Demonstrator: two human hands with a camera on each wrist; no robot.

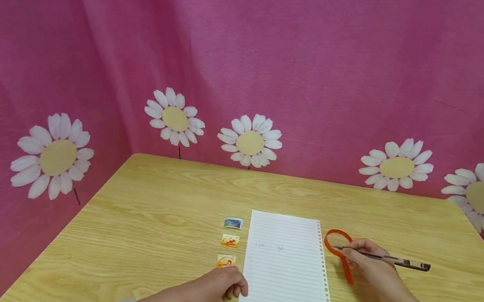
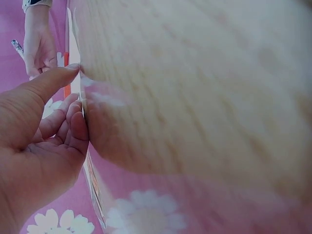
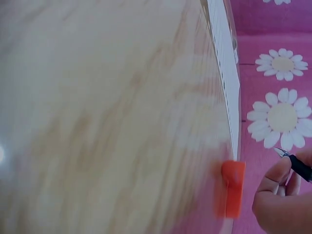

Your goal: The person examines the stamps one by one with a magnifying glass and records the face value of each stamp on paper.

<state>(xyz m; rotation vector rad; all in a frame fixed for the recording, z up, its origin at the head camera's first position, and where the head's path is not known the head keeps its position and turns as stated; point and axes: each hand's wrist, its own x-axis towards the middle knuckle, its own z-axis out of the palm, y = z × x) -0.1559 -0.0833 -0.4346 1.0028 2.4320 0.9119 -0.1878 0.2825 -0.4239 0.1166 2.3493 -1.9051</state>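
My right hand (image 1: 371, 261) holds a black pen (image 1: 399, 261) to the right of the sheet, its tip toward the left. A red-orange strip (image 1: 349, 271) with a loop at its far end stands by that hand; the right wrist view shows the strip (image 3: 235, 189) on the table, apart from the fingers. At the lower left edge of the lined paper (image 1: 282, 287), my left hand (image 1: 221, 291) rests with its thumb and fingertips touching the edge, the fingers loosely bent. Handwritten figures, seemingly "120" and "80", are on the paper.
Left of the paper lies a column of small picture cards: a blue-green one (image 1: 233, 223), a yellow one (image 1: 230, 241) and another yellow one (image 1: 226, 260), just beyond my left hand. The wooden table (image 1: 156, 221) meets a pink flowered curtain (image 1: 327, 80) at its back.
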